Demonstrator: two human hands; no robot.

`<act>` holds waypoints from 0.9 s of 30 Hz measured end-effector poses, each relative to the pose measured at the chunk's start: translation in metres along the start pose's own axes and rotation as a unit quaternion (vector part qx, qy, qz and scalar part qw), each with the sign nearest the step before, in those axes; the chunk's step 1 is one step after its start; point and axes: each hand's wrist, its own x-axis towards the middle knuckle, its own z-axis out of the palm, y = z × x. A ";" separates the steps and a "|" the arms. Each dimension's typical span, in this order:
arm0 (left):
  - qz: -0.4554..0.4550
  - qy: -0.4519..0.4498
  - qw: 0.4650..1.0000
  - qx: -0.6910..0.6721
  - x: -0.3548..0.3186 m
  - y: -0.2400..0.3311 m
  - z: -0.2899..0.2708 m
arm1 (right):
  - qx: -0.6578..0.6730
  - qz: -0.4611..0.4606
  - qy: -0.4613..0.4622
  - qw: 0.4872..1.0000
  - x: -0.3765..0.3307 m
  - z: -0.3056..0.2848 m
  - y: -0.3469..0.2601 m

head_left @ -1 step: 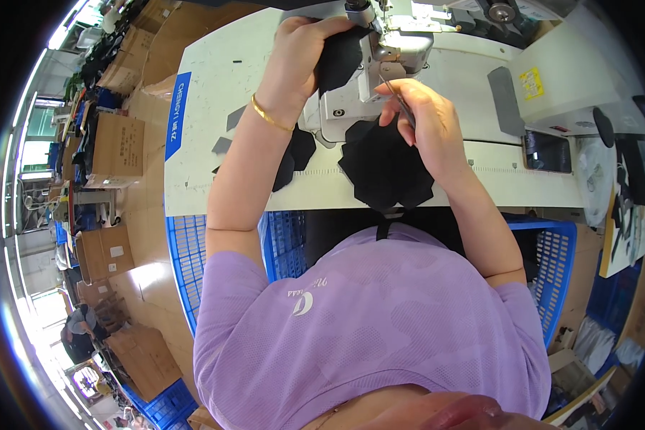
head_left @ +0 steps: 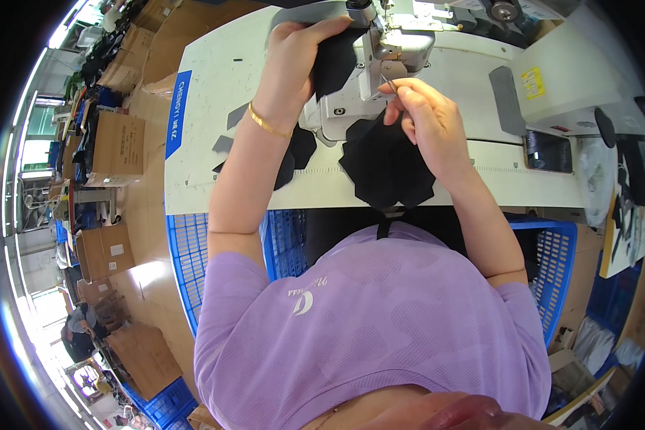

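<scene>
Black fabric [head_left: 385,166], cut in a scalloped, petal-edged shape, lying on a white tabletop [head_left: 215,86] just in front of a grey-white sewing machine [head_left: 390,54], with its near edge hanging over the tabletop's front rim. Right hand [head_left: 426,122] resting on the far part of that fabric, fingers [head_left: 398,89] pressed together and pinching a thin thread or fabric edge just below the machine's needle area; too small to tell which. Left hand [head_left: 294,61], wearing a gold bangle [head_left: 265,122] at the wrist, curled closed around another fold of black fabric [head_left: 333,61] held up against the left side of the machine head. More black cut pieces [head_left: 294,150] lying flat on the tabletop under the left forearm, with small grey pieces [head_left: 229,129] just beside them. Blue plastic crates [head_left: 193,251] below the tabletop edge on both sides of a lilac short-sleeved shirt [head_left: 373,322]. Cardboard boxes [head_left: 115,143] stacked on the floor far to the left.
</scene>
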 end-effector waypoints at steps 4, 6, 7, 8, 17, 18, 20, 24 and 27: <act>0.061 0.025 0.998 -0.011 -0.035 -0.034 -0.027 | -0.235 -0.173 0.068 0.954 -0.011 0.002 0.007; 0.077 0.051 0.996 0.004 -0.052 -0.041 -0.025 | -0.342 -0.191 0.064 0.918 -0.014 0.009 0.000; 0.091 0.067 0.993 0.046 -0.058 -0.049 -0.029 | -0.337 -0.188 0.060 0.921 -0.015 0.014 0.000; 0.104 0.082 0.987 0.088 -0.064 -0.055 -0.033 | -0.372 -0.201 0.070 0.903 -0.016 0.019 0.000; 0.156 0.088 0.977 0.119 -0.083 -0.073 -0.041 | -0.422 -0.247 0.051 0.871 -0.008 0.044 0.011; 0.140 0.087 0.976 0.142 -0.083 -0.074 -0.045 | -0.418 -0.257 0.051 0.870 -0.007 0.046 0.012; 0.122 0.086 0.975 0.165 -0.082 -0.072 -0.055 | -0.427 -0.250 0.054 0.867 -0.007 0.044 0.014; -0.058 0.095 0.967 0.228 -0.073 -0.068 -0.098 | -0.408 -0.183 0.078 0.891 -0.010 0.014 0.024; -0.016 0.090 0.968 0.234 -0.078 -0.083 -0.133 | -0.305 -0.105 0.088 0.942 -0.017 -0.010 0.042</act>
